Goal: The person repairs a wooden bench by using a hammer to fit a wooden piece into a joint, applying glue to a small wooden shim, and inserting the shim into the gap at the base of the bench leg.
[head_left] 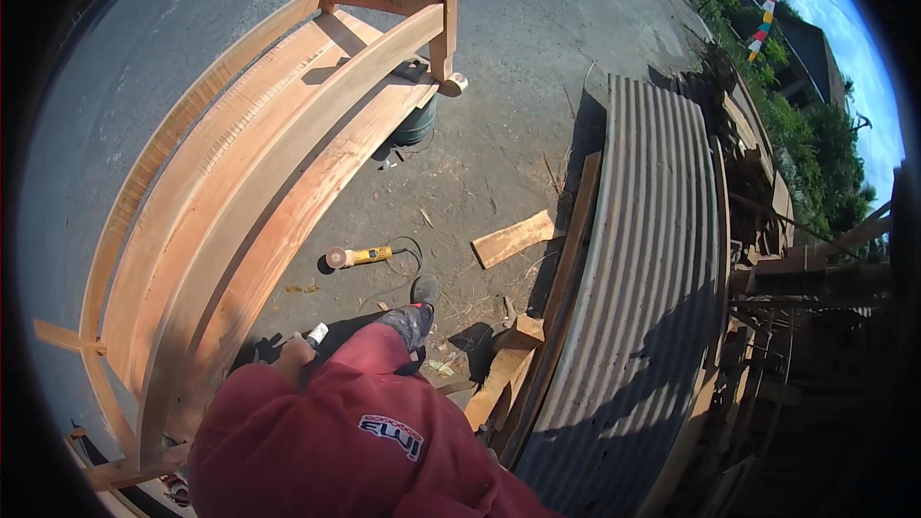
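Note:
My left hand (296,351) is closed around a small cylindrical thing with a whitish end (317,334). Its kind is hard to make out, and dark parts show beside the fist. Close to that hand, on its left, stretches a large unpainted wooden furniture frame (245,168) with long boards, rails and upright posts. A yellow angle grinder (369,256) with a round disc lies on the ground beyond the hand, its cord looped beside it. My right hand is out of sight; the red shirt (355,441) fills the lower middle.
A dark green round container (414,125) sits under the frame's far end. A loose board (514,239) rests on the ground. To the right lie a long brown beam (566,259), corrugated metal sheeting (638,259) and wood offcuts (504,374). Stacked timber (743,139) borders the sheeting.

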`<control>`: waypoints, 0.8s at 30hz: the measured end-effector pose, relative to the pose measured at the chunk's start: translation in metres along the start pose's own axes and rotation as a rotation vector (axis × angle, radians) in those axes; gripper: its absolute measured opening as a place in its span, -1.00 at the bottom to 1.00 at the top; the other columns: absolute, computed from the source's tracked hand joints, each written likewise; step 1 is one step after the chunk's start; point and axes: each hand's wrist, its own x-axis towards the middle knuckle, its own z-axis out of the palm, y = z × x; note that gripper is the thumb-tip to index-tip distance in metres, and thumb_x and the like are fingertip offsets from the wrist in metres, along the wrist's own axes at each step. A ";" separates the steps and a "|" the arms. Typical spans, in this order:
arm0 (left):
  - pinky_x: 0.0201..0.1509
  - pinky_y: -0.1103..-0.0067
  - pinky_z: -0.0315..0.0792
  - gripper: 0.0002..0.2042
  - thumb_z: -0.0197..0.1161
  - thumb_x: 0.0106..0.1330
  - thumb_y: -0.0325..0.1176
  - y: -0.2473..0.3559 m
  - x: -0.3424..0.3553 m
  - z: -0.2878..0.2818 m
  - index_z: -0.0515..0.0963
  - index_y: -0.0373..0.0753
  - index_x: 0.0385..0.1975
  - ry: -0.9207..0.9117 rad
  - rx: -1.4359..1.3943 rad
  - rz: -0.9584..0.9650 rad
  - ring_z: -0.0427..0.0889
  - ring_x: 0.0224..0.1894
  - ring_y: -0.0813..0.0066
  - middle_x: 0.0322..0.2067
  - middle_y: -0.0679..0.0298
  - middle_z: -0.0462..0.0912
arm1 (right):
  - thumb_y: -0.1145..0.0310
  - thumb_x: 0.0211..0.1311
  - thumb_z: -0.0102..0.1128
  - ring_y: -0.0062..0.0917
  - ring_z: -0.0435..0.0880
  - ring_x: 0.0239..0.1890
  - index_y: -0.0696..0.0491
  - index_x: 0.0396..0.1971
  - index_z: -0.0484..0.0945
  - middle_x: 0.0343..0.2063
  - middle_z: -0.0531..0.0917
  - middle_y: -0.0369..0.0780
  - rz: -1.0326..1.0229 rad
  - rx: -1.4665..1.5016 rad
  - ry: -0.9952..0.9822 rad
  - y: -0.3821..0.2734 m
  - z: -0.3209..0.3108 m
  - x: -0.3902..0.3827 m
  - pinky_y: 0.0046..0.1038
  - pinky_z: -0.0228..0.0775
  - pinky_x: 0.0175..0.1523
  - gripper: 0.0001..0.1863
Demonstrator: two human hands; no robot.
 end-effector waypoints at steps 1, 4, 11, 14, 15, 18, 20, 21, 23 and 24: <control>0.26 0.30 0.46 -0.26 0.51 0.14 -0.06 0.021 0.003 -0.018 0.35 -0.41 0.18 -0.009 -0.012 -0.062 0.55 0.25 0.03 0.15 -0.09 0.57 | 0.28 0.27 0.28 -0.40 0.61 -0.62 0.10 -0.27 0.66 -0.62 0.59 -0.22 -0.019 -0.019 0.002 -0.016 -0.024 0.010 -0.28 0.37 -0.51 -0.80; -0.03 0.31 0.58 -0.32 0.48 0.17 -0.09 0.166 -0.022 -0.117 0.36 -0.42 0.14 -0.155 -0.153 0.018 0.77 -0.16 0.12 -0.15 -0.06 0.72 | 0.26 0.27 0.27 -0.35 0.63 -0.56 0.11 -0.25 0.66 -0.58 0.61 -0.17 0.029 0.068 0.090 -0.054 -0.121 0.032 -0.26 0.39 -0.46 -0.78; -0.31 0.33 0.58 -0.37 0.44 0.18 -0.08 0.336 0.013 -0.222 0.38 -0.41 0.08 0.075 -0.463 0.167 0.73 -0.54 0.22 -0.38 -0.02 0.71 | 0.22 0.28 0.23 -0.22 0.68 -0.43 0.14 -0.21 0.66 -0.49 0.66 -0.07 -0.152 0.206 0.219 -0.256 -0.335 0.157 -0.19 0.45 -0.33 -0.72; -0.22 0.30 0.59 -0.33 0.47 0.12 -0.10 0.381 0.022 -0.243 0.38 -0.42 0.10 0.040 -0.600 0.126 0.74 -0.49 0.18 -0.31 -0.07 0.69 | 0.21 0.29 0.22 -0.17 0.71 -0.38 0.15 -0.19 0.66 -0.44 0.69 -0.02 -0.261 0.058 0.219 -0.342 -0.411 0.219 -0.17 0.48 -0.28 -0.69; -0.18 0.29 0.60 -0.32 0.48 0.11 -0.09 0.389 0.021 -0.243 0.38 -0.41 0.10 0.030 -0.674 0.078 0.75 -0.44 0.16 -0.28 -0.09 0.69 | 0.20 0.29 0.22 -0.15 0.72 -0.36 0.15 -0.18 0.66 -0.43 0.70 -0.01 -0.318 -0.031 0.203 -0.381 -0.431 0.240 -0.16 0.48 -0.26 -0.69; 0.13 0.16 0.52 -0.35 0.47 0.03 -0.11 0.385 0.079 -0.194 0.38 -0.26 0.10 0.303 -0.664 -0.152 0.68 -0.02 -0.15 -0.11 -0.13 0.68 | 0.18 0.29 0.20 -0.09 0.74 -0.30 0.17 -0.16 0.66 -0.39 0.72 0.04 -0.519 -0.312 0.184 -0.499 -0.492 0.317 -0.13 0.51 -0.21 -0.66; 0.06 0.13 0.54 -0.46 0.47 0.07 -0.19 0.384 0.101 -0.155 0.34 -0.25 -0.04 0.526 -0.808 -0.322 0.68 -0.05 -0.18 -0.17 -0.11 0.68 | 0.17 0.30 0.19 -0.06 0.76 -0.27 0.17 -0.15 0.66 -0.36 0.74 0.06 -0.714 -0.539 0.183 -0.605 -0.531 0.362 -0.12 0.52 -0.18 -0.64; -0.02 0.11 0.55 -0.54 0.45 0.14 -0.27 0.400 0.098 -0.147 0.33 -0.24 -0.09 0.622 -0.883 -0.437 0.69 -0.06 -0.14 -0.22 -0.08 0.68 | 0.11 0.31 0.15 0.05 0.70 -0.08 0.21 -0.12 0.64 -0.24 0.69 0.18 -0.690 -0.718 0.081 -0.672 -0.551 0.359 -0.07 0.48 0.00 -0.57; -0.07 0.12 0.54 -0.63 0.40 0.23 -0.27 0.447 0.084 -0.167 0.35 -0.25 -0.14 0.699 -1.116 -0.729 0.70 -0.10 -0.07 -0.28 -0.05 0.67 | 0.08 0.34 0.11 -0.05 0.69 -0.35 0.16 -0.06 0.62 -0.43 0.65 0.06 -0.804 -0.746 -0.141 -0.776 -0.584 0.362 -0.14 0.47 -0.19 -0.56; -0.07 0.12 0.54 -0.64 0.39 0.25 -0.26 0.463 0.073 -0.180 0.36 -0.25 -0.15 0.713 -1.278 -0.876 0.70 -0.12 -0.04 -0.29 -0.03 0.66 | 0.07 0.37 0.10 -0.23 0.60 -0.47 0.12 0.05 0.59 -0.53 0.57 -0.04 -0.954 -0.768 -0.282 -0.827 -0.589 0.343 -0.23 0.42 -0.29 -0.54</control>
